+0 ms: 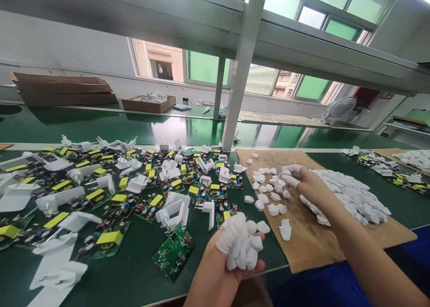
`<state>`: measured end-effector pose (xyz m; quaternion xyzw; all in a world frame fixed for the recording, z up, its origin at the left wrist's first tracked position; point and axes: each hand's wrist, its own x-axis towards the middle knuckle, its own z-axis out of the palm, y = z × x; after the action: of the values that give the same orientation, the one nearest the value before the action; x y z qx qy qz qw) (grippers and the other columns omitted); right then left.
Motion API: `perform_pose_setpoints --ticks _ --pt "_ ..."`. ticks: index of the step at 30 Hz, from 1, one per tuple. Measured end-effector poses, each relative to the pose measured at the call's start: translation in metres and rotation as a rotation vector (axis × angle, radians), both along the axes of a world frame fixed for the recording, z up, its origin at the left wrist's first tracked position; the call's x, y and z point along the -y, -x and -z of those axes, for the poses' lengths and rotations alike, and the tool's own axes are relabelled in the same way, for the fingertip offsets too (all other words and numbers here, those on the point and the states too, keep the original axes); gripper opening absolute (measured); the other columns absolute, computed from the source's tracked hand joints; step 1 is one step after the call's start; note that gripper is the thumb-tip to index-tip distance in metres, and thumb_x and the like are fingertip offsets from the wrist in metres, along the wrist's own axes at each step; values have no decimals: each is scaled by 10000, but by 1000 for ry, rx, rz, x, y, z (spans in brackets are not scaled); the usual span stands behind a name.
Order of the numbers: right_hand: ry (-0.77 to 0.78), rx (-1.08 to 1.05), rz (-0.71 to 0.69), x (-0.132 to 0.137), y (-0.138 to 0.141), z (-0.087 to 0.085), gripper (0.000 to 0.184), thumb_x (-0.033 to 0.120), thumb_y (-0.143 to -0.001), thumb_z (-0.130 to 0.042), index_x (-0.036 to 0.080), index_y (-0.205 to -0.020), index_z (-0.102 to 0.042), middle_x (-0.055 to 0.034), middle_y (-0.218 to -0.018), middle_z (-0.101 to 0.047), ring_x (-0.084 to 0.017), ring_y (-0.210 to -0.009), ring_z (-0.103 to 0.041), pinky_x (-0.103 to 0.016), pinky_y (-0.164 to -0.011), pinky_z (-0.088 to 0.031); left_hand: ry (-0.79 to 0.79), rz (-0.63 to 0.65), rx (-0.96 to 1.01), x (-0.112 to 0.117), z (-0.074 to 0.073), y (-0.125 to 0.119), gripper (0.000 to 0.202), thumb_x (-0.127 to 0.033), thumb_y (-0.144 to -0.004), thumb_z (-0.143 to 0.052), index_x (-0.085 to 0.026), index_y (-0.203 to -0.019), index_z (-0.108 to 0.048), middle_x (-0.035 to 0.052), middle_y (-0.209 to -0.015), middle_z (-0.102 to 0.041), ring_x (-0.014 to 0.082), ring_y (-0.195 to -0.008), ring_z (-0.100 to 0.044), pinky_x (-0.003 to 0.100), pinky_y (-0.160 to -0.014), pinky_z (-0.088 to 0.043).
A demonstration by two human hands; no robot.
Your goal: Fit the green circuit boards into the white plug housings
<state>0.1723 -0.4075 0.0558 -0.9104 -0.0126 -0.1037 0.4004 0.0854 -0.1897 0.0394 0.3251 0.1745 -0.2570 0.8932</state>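
Green benchtop point(117, 280) runs below the upper-frame windows point(282, 2), left hand point(223, 255) cupped round white pieces point(248, 253) bottom centre, right hand point(305, 181) over brown cardboard point(304, 244) right of centre, can't tell if it's gripping.

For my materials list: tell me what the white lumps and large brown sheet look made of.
White lumps: matte, perhaps putty or fabric, given their puckered look; I cannot tell which. Large brown sheet: probably dull cardboard, from its flatness and tan colour.

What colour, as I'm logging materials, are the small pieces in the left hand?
The small pieces are white; head view shows this best.
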Motion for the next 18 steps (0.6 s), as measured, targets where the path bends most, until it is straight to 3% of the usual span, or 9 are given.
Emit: perform_pose_setpoints --ticks 6,10,13,15,18 --pt "302 -8 136 0 -38 3 36 154 -761 -507 120 -749 -499 -73 -762 -523 -242 -816 -491 -378 -757 -364 -63 -32 86 9 11 0 219 -194 -539 -682 -112 -723 -597 80 -727 -640 123 -552 -551 257 -531 -461" --pt "327 -20 77 -21 -8 -2 136 224 -794 -434 124 -824 -522 -114 -794 -522 -290 -869 -460 -384 -763 -359 -70 -146 87 14 19 -2 326 -232 -438 -750 -125 -702 -591 51 -674 -628 127 -590 -555 228 -545 -435" --pt "203 -67 -223 -48 41 2 323 407 -828 -371 160 -997 -494 -68 -912 -517 -214 -809 -495 -275 -698 -425 -41 -252 148 18 20 -7 466 -233 -465 -742 -162 -895 -578 -5 -629 -598 73 -514 -497 187 -496 -395" --pt "-10 -76 -500 -67 67 8 412 472 -807 -441 150 -1061 -468 -69 -891 -526 -208 -747 -504 -270 -651 -437 -13 -304 194 20 19 -10 490 -189 -511 -716 -197 -974 -556 -34 -629 -582 54 -533 -484 163 -521 -394" --pt "-207 -15 -488 -85 79 19 354 461 -786 -538 158 -970 -519 -58 -823 -542 -209 -731 -509 -267 -626 -437 12 -306 220 23 16 -11 490 -177 -551 -688 -218 -1019 -547 -30 -691 -594 62 -608 -500 145 -542 -393"
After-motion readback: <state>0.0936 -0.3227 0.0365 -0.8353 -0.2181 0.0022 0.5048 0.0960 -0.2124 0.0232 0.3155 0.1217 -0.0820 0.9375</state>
